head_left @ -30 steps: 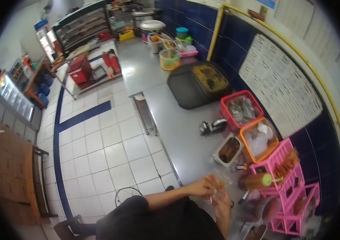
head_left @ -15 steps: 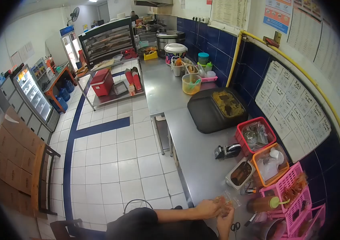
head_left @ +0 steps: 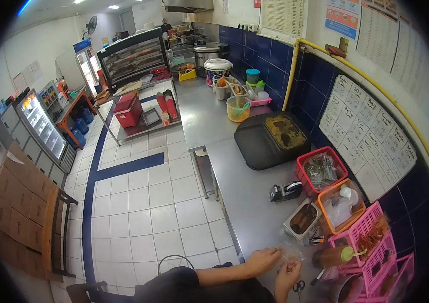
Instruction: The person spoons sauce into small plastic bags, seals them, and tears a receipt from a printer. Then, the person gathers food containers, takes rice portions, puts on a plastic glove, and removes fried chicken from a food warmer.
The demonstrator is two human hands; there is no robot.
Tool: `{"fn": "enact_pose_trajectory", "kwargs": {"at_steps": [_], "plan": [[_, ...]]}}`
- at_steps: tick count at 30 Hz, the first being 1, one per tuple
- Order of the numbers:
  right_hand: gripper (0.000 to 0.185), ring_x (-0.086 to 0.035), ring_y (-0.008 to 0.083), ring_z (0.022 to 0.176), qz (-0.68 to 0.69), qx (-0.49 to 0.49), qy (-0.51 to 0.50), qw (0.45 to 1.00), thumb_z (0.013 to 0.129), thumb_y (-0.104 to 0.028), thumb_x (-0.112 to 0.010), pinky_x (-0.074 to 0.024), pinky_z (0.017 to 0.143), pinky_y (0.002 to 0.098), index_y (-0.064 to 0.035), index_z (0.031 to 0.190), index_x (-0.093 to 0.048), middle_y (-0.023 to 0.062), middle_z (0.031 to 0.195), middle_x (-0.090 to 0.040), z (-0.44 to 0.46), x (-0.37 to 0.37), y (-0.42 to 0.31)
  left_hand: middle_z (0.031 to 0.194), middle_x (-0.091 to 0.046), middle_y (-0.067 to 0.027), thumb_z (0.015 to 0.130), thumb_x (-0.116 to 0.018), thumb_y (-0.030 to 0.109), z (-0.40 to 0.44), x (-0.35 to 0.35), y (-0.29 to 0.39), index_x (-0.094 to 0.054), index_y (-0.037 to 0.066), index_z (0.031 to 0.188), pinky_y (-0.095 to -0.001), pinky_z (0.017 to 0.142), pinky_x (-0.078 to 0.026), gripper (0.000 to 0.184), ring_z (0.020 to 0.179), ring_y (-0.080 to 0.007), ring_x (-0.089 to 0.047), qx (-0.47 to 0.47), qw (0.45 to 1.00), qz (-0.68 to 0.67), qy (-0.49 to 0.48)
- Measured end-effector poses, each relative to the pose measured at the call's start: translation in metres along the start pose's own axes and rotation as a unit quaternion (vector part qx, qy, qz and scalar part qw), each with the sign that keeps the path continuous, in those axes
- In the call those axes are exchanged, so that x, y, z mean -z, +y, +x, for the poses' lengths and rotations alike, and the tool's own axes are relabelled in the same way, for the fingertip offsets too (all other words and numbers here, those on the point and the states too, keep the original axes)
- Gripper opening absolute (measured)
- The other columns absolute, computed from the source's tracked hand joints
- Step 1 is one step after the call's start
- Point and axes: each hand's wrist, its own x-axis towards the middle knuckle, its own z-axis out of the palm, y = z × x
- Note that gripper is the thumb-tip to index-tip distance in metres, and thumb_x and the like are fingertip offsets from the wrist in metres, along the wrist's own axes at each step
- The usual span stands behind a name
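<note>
My left hand (head_left: pixel 261 263) reaches in from the left, above the front edge of the steel counter, with its fingers pinched on a small clear plastic bag (head_left: pixel 292 251). Close beside it, my right hand (head_left: pixel 288 275) comes up from below and also has its fingers closed at the bag's near edge. What the bag contains is too small to make out. Black-handled scissors (head_left: pixel 299 286) lie just right of my right hand. A squeeze bottle of brown sauce (head_left: pixel 328 257) with a yellow-green cap lies farther right. Above the hands sits a metal container (head_left: pixel 302 219) with dark brown sauce.
A tape dispenser (head_left: pixel 285 192), a red basket (head_left: pixel 324 171) of packets, an orange basket (head_left: pixel 343 204) and pink baskets (head_left: pixel 363 230) line the counter's wall side. A black tray (head_left: pixel 255 146) stands farther back. Stacked cardboard boxes (head_left: pixel 22 202) are at the left.
My hands have drawn slightly apart, and the clear bag now shows spread between and beyond them. The view has shifted a little.
</note>
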Motion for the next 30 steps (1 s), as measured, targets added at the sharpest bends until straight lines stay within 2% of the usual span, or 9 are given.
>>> {"fn": "enact_pose_trajectory", "kwargs": {"at_steps": [5,8,11,14,19,21,23,26,30], "plan": [[0.015,-0.057,0.0117,0.056,-0.055,0.01,0.002,0.998,0.085,0.002,-0.064,-0.0454,0.052,0.0277,-0.0012,0.091,-0.05,0.0049,0.064,-0.057,0.0,0.004,0.002,0.099,-0.068,-0.0119,0.09,-0.061,0.019,0.004,0.006,0.01,-0.059,0.003,0.113,-0.0375,0.063,-0.057,0.028,0.081,-0.0292,-0.069,0.042,0.999,-0.011,0.009],[0.014,-0.057,0.0102,0.059,-0.064,0.02,-0.031,0.997,0.087,0.002,-0.062,-0.0452,0.053,0.0254,-0.0021,0.093,-0.05,0.005,0.071,-0.058,-0.004,0.007,-0.005,0.09,-0.069,-0.0085,0.091,-0.066,0.019,0.006,-0.006,0.003,-0.062,0.006,0.108,-0.0308,0.057,-0.054,0.022,0.064,-0.0221,-0.066,0.042,0.972,-0.219,0.08],[0.014,-0.056,0.0095,0.06,-0.094,0.025,-0.033,0.995,0.088,0.001,-0.062,-0.0446,0.053,0.0226,-0.0031,0.096,-0.051,0.0046,0.077,-0.059,-0.006,0.005,-0.026,0.087,-0.067,-0.0052,0.093,-0.067,0.018,0.007,-0.006,0.015,-0.063,0.004,0.103,-0.0243,0.053,-0.047,0.018,0.06,-0.0132,-0.06,0.299,0.738,-0.604,-0.032],[0.014,-0.053,0.0076,0.057,0.018,-0.06,0.001,0.998,0.089,-0.002,-0.063,-0.0424,0.049,0.0205,-0.005,0.099,-0.054,0.0036,0.078,-0.06,-0.004,0.004,-0.016,0.083,-0.064,-0.002,0.095,-0.065,0.02,0.002,-0.017,-0.003,-0.065,0.005,0.099,-0.0205,0.049,-0.039,0.016,0.058,-0.0059,-0.052,0.343,0.607,-0.714,-0.066],[0.009,-0.043,0.0053,0.048,0.401,-0.336,0.032,0.852,0.092,-0.009,-0.061,-0.034,0.04,0.0186,-0.0075,0.101,-0.058,-0.001,0.077,-0.058,-0.001,0.022,0.001,0.076,-0.059,0.0004,0.096,-0.064,0.02,-0.01,-0.055,-0.009,-0.064,0.007,0.093,-0.0227,0.045,-0.031,0.013,0.052,-0.0055,-0.04,0.195,0.78,-0.588,-0.081],[0.011,-0.035,0.0041,0.042,0.527,-0.391,-0.016,0.755,0.096,-0.017,-0.058,-0.0303,0.039,0.0199,-0.0095,0.104,-0.059,-0.0014,0.078,-0.06,-0.005,0.029,0.024,0.073,-0.054,0.0024,0.096,-0.064,0.021,-0.008,-0.052,-0.01,-0.063,0.009,0.089,-0.0238,0.045,-0.027,0.014,0.051,-0.0056,-0.037,0.205,0.756,-0.613,-0.106],[0.014,-0.033,0.0055,0.04,0.494,-0.423,-0.067,0.757,0.098,-0.023,-0.055,-0.0275,0.038,0.0198,-0.0109,0.104,-0.059,-0.0023,0.077,-0.06,-0.011,0.031,0.018,0.069,-0.048,0.0045,0.096,-0.063,0.023,0.005,-0.01,0.0,-0.061,0.011,0.086,-0.0247,0.045,-0.025,0.016,0.051,-0.0057,-0.034,0.336,0.615,-0.686,-0.195],[0.021,-0.033,0.0059,0.04,0.498,-0.393,-0.192,0.749,0.1,-0.031,-0.051,-0.0252,0.038,0.0198,-0.013,0.104,-0.059,-0.0024,0.077,-0.059,-0.009,0.034,0.031,0.067,-0.041,0.0065,0.096,-0.062,0.026,-0.003,-0.02,-0.001,-0.055,0.015,0.084,-0.0248,0.046,-0.022,0.018,0.053,-0.005,-0.033,0.349,0.454,-0.784,-0.242],[0.018,-0.035,0.0049,0.042,0.414,-0.344,-0.141,0.831,0.099,-0.032,-0.054,-0.025,0.038,0.0193,-0.0152,0.106,-0.057,-0.0027,0.076,-0.058,-0.005,0.034,0.013,0.068,-0.041,0.0072,0.093,-0.063,0.022,-0.003,-0.005,-0.012,-0.05,0.016,0.087,-0.0235,0.048,-0.022,0.016,0.055,-0.0042,-0.032,0.259,0.557,-0.724,-0.314]]}}
